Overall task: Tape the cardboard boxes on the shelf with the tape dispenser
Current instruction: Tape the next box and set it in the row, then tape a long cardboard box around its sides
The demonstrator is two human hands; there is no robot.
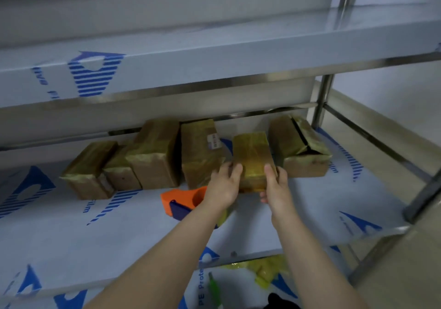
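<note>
A small box (252, 158), wrapped in yellowish tape, is at the middle of the shelf (310, 203), gripped from both sides. The left hand (223, 185) curls its fingers over the box's left edge, and the right hand (274, 187) clasps the right edge, thumb on top. Whether the box rests on the shelf or is lifted just off it is hard to tell.

The dispenser (181, 200), orange and dark blue, lies on the shelf near the box, partly under the left wrist. Just left of the held box stands a labelled box (199, 152). Further left are a tall box (155, 156) and two low boxes (87, 170). To the right sits an open box (299, 145), its top flaps split apart. White film with blue print covers the shelf.

On the lower shelf (241, 289) lie yellow tape scraps (267, 270) and a green stick-like thing (214, 287).
</note>
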